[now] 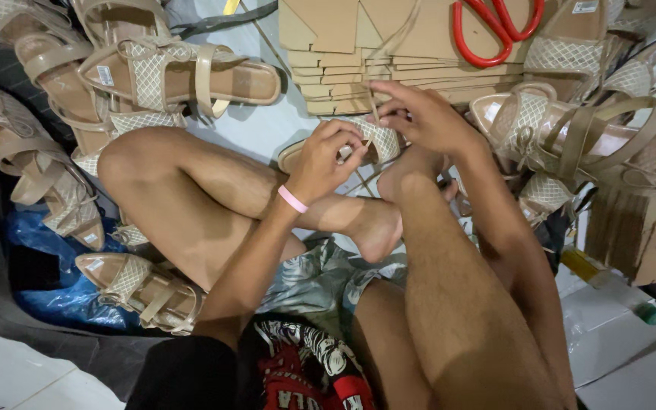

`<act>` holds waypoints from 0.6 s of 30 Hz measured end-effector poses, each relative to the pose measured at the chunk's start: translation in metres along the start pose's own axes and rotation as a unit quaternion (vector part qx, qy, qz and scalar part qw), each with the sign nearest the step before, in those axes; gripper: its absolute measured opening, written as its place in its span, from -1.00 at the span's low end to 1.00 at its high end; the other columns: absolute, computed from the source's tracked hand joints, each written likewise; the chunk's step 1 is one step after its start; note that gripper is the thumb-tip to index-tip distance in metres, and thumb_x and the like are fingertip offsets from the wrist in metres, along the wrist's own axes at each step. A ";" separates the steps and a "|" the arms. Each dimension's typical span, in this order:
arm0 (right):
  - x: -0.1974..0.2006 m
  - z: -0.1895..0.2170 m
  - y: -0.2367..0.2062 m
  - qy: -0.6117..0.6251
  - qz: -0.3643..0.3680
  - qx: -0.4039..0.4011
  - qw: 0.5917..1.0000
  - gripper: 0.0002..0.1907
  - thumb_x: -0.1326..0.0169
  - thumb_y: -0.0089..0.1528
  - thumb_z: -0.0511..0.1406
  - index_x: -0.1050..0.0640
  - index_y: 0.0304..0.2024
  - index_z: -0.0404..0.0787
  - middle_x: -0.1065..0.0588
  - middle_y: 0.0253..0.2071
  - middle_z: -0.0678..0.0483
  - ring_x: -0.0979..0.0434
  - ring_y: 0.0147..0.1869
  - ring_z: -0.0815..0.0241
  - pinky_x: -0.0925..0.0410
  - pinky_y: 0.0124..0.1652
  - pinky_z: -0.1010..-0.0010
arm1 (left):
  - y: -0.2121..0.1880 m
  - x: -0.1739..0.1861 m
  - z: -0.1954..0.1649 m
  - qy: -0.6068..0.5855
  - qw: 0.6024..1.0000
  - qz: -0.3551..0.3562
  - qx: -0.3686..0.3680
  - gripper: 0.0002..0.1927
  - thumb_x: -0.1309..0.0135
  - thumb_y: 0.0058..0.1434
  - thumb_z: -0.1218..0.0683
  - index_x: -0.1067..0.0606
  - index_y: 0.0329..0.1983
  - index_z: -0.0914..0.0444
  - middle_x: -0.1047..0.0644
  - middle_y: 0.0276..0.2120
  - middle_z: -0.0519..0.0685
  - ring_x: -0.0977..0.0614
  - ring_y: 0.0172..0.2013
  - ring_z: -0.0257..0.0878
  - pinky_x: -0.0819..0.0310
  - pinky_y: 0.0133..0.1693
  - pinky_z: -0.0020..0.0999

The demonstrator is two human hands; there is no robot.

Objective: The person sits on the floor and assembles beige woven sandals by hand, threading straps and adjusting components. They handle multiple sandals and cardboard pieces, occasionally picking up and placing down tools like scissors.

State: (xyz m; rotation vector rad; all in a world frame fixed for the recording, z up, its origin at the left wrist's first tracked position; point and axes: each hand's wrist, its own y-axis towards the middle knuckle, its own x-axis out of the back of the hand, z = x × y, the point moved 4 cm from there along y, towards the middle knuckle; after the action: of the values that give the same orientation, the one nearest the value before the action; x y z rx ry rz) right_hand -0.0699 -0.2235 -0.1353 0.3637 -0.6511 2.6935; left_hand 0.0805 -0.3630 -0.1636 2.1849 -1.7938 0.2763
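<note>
I sit cross-legged on the floor. My left hand [328,158], with a pink band on its wrist, pinches the edge of a beige flat sandal [377,137] with a lattice-patterned upper that lies just beyond my knees. My right hand [419,114] pinches a thin beige strap [374,102] that rises from the same sandal. Both hands are closed on the sandal's parts, close together.
Heaps of matching beige sandals lie at the left [153,76] and right [571,129]. A stack of cardboard pieces [358,53] sits ahead with red-handled scissors [495,30] on it. A cardboard box [647,235] stands at right, blue plastic [55,296] at left.
</note>
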 end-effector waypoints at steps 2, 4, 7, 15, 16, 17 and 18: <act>0.000 -0.002 -0.001 0.031 0.007 -0.004 0.999 -0.38 -0.13 0.30 -0.42 -0.35 0.41 -0.08 -0.64 -0.13 0.06 -0.64 0.03 0.30 -0.42 -0.02 0.40 | 0.000 -0.001 0.000 -0.003 1.000 0.003 -0.002 -0.88 -0.27 0.20 0.19 -0.54 -0.30 0.28 -0.58 -0.14 -0.02 -0.60 -0.07 -0.03 -0.48 0.01 -0.17; 0.001 -0.006 0.000 -0.012 -0.001 -0.009 1.000 -0.36 -0.20 0.27 -0.39 -0.37 0.39 -0.07 -0.63 -0.20 0.05 -0.49 -0.17 0.22 -0.37 -0.15 0.38 | 0.000 -0.001 -0.001 0.004 1.000 0.001 -0.012 -0.89 -0.27 0.20 0.20 -0.54 -0.29 0.28 -0.58 -0.14 -0.02 -0.60 -0.07 -0.03 -0.47 0.02 -0.16; 0.000 -0.009 0.002 -0.025 -0.021 0.015 0.999 -0.39 -0.26 0.29 -0.36 -0.39 0.38 -0.11 -0.61 -0.23 0.05 -0.45 -0.25 0.23 -0.35 -0.22 0.41 | 0.000 -0.001 -0.003 0.005 1.000 0.005 -0.018 -0.88 -0.27 0.20 0.20 -0.53 -0.28 0.28 -0.57 -0.13 -0.01 -0.59 -0.07 -0.02 -0.47 0.02 -0.16; -0.009 -0.014 -0.006 0.029 -0.190 -0.107 0.975 -0.25 -0.33 0.10 -0.38 -0.35 0.32 -0.26 -0.63 -0.27 0.03 -0.63 -0.22 0.33 -0.47 -0.22 0.46 | -0.001 -0.002 -0.014 0.029 0.999 0.027 -0.018 -0.84 -0.25 0.18 0.23 -0.51 -0.23 0.34 -0.51 -0.09 0.06 -0.55 -0.05 0.03 -0.47 0.02 -0.14; -0.011 -0.014 -0.007 0.044 -0.203 -0.122 0.971 -0.24 -0.33 0.09 -0.38 -0.35 0.32 -0.26 -0.64 -0.29 0.03 -0.63 -0.25 0.32 -0.46 -0.22 0.46 | -0.001 -0.002 -0.016 0.029 0.999 0.025 -0.022 -0.84 -0.25 0.18 0.23 -0.51 -0.24 0.34 -0.50 -0.09 0.07 -0.55 -0.05 0.04 -0.47 0.02 -0.14; -0.013 -0.014 -0.008 0.059 -0.214 -0.137 0.965 -0.24 -0.33 0.08 -0.38 -0.36 0.32 -0.26 -0.65 -0.31 0.03 -0.63 -0.27 0.30 -0.46 -0.23 0.45 | -0.002 -0.002 -0.017 0.029 0.999 0.024 -0.026 -0.84 -0.25 0.18 0.23 -0.50 -0.25 0.34 -0.49 -0.09 0.07 -0.55 -0.05 0.04 -0.46 0.02 -0.14; -0.013 -0.014 -0.008 0.056 -0.232 -0.139 0.961 -0.25 -0.34 0.08 -0.39 -0.37 0.30 -0.27 -0.64 -0.29 0.03 -0.64 -0.27 0.31 -0.47 -0.24 0.46 | -0.002 -0.002 -0.017 0.031 0.999 0.022 -0.023 -0.85 -0.26 0.17 0.22 -0.51 -0.25 0.33 -0.49 -0.10 0.08 -0.55 -0.06 0.04 -0.46 0.02 -0.14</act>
State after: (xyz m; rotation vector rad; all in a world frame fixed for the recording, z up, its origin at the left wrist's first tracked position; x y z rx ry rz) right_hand -0.0570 -0.2135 -0.1486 0.2484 -0.7849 2.1288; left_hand 0.0829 -0.3543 -0.1482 2.0837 -1.7993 0.3067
